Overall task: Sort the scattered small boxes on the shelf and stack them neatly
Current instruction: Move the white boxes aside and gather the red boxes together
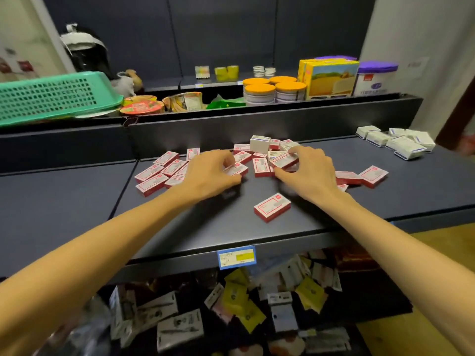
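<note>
- Head view, looking down on a dark shelf (231, 227) strewn with small red-and-white boxes (159, 173); none is stacked neatly yet, so the sorting step appears to be at its start.
- Left hand (208, 176): fingers curled, grip pinching one red box (237, 169) at the middle of the heap.
- Right hand (308, 170): thumb and fingers closed round a small clutch of boxes (282, 160) — how many cannot be told.
- Scatter: a loose fan of boxes to the left, a few to the right (374, 176), one lone box (272, 206) near the front edge, and a white box (259, 144) on end at the back of the heap.
- White packets (395, 142) lie well apart at the far right.
- Next move, as judged: lift the gripped boxes clear, turn them the same way up, square their edges — then set them on bare shelf as the base of a stack.
</note>
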`<state>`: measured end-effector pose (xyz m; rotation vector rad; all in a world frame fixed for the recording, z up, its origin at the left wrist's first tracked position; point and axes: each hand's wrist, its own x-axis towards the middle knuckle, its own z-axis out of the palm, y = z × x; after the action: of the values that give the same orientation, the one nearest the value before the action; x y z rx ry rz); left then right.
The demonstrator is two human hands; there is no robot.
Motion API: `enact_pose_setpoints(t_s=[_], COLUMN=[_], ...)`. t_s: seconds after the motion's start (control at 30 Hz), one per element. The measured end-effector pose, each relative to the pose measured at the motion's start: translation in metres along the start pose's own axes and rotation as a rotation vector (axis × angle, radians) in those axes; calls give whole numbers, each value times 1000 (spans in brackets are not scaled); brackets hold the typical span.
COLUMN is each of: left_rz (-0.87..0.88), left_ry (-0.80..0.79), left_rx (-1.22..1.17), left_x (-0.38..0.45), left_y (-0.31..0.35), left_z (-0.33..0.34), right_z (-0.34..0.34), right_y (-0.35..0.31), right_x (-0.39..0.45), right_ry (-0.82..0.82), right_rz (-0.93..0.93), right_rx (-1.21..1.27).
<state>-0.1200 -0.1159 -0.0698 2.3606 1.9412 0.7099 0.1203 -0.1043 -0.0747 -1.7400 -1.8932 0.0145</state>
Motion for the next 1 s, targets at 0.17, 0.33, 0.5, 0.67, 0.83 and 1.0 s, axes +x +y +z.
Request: enact_pose_setpoints(t_s=[0.17,0.33,0.5,0.67,0.83,1.0], left_rz=[0,-76,-133,-90,28,196], left_ry=[60,67,27,14,51,79], left_rx=[52,178,150,104,116,27], left_x=[-50,-90,-118,-121,-114,-98], left_y=[-35,-78,-112,-133,-135,-107], left_z=[-38,-66,-78,-69,-69,-70], right_z=[0,22,43,57,55,41], right_y=[-51,-105,-145,-165,-157,-125], right_x=[-28,-59,-80,-93,-102,-109], right_ry=[-33,-118,-180,-247,-185,30], right_rz=[-220,-384,-454,-399,-336,-198], right_rx=[210,228,130,91,89,120])
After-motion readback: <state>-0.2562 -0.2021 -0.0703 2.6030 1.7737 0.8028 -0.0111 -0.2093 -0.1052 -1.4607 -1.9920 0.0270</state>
